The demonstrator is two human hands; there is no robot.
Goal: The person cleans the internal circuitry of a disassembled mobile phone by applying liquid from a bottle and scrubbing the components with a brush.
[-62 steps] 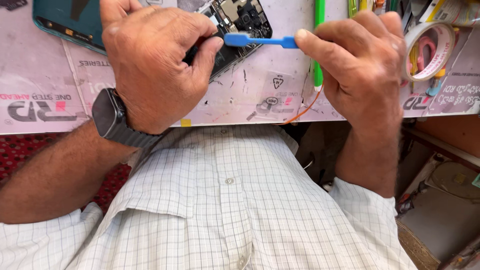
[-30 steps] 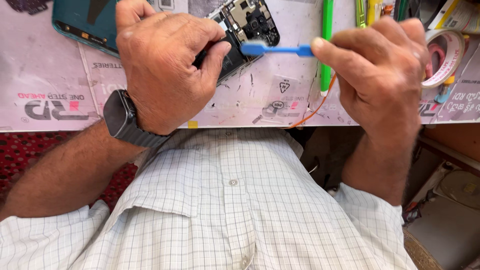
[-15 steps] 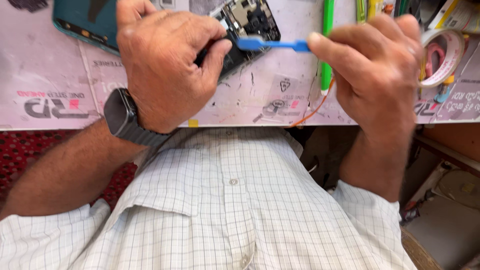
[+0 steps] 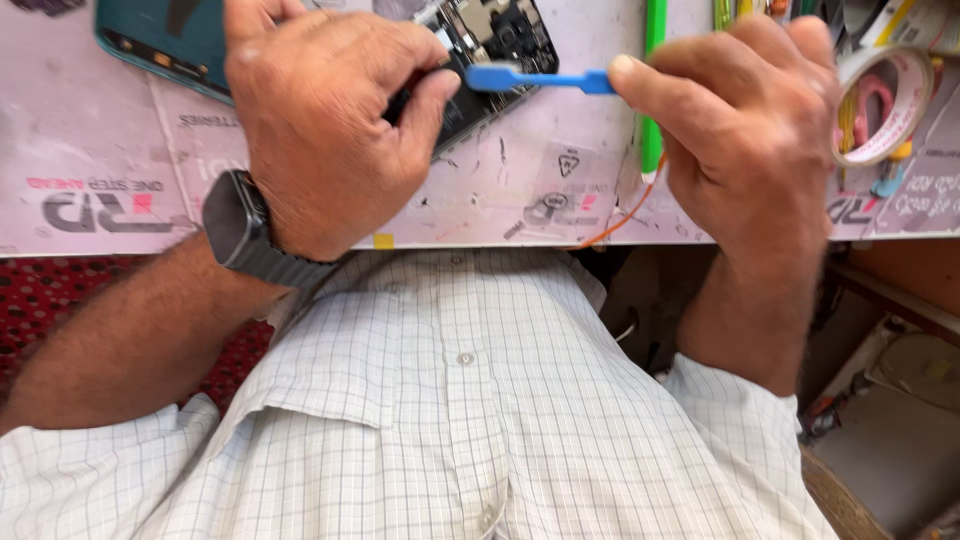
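An opened phone [image 4: 495, 50] with its dark circuit board exposed lies on the pale work mat [image 4: 100, 170] at the top middle. My left hand [image 4: 320, 120], with a dark watch on its wrist, is clamped over the phone's near end and holds it down. My right hand [image 4: 750, 120] pinches the handle of a thin blue plastic pry tool [image 4: 535, 79], held level. The tool's flat tip rests at the phone's edge, right beside my left thumb. Most of the phone is hidden under my left hand.
A teal phone back cover [image 4: 160, 40] lies at the top left. A green pen-like tool [image 4: 653, 90] and an orange wire [image 4: 615, 225] lie near my right hand. A roll of tape [image 4: 885, 100] and several tools crowd the right edge. The mat's front edge runs just above my shirt.
Both hands have shifted slightly to the right and back. The blue tool's tip has stayed against the phone's edge by my left thumb.
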